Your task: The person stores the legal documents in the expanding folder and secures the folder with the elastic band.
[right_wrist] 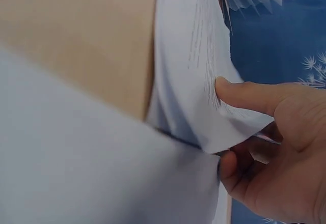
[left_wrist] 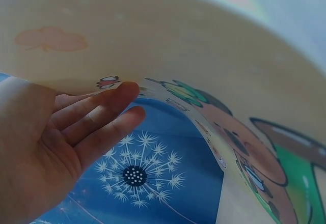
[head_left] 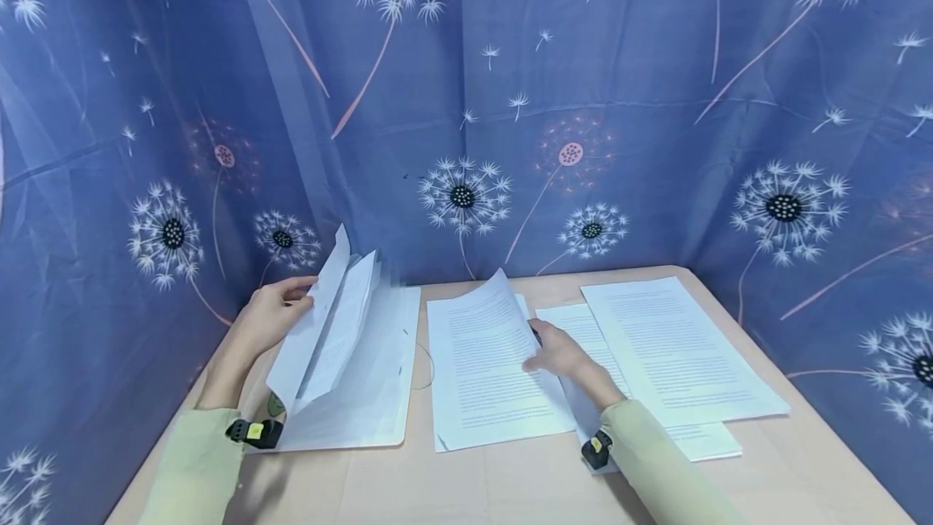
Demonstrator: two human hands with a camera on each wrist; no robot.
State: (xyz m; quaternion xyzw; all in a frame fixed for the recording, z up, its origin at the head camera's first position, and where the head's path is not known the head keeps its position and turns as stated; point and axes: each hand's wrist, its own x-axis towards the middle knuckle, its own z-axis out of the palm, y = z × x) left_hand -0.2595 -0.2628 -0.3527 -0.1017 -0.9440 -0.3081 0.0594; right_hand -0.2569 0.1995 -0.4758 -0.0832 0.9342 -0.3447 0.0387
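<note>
On the left of the table lies an opened white folder (head_left: 386, 420) with loose white sheets (head_left: 350, 322) standing up inside it. My left hand (head_left: 273, 316) grips the raised cover (head_left: 309, 347) by its outer edge. In the left wrist view, the cover's outside (left_wrist: 153, 40) carries cartoon prints, and several fingers lie against it. My right hand (head_left: 557, 349) pinches the right edge of a printed sheet (head_left: 488, 363) on the middle stack, whose upper right corner curls up. Its thumb (right_wrist: 232, 89) presses the printed face. Something small and dark shows beside the right fingers.
More printed papers (head_left: 678, 347) overlap on the right side of the wooden table (head_left: 408, 484). A thin looped cord (head_left: 430, 363) lies between folder and middle stack. Blue dandelion-patterned cloth (head_left: 510, 104) hangs around the back and sides.
</note>
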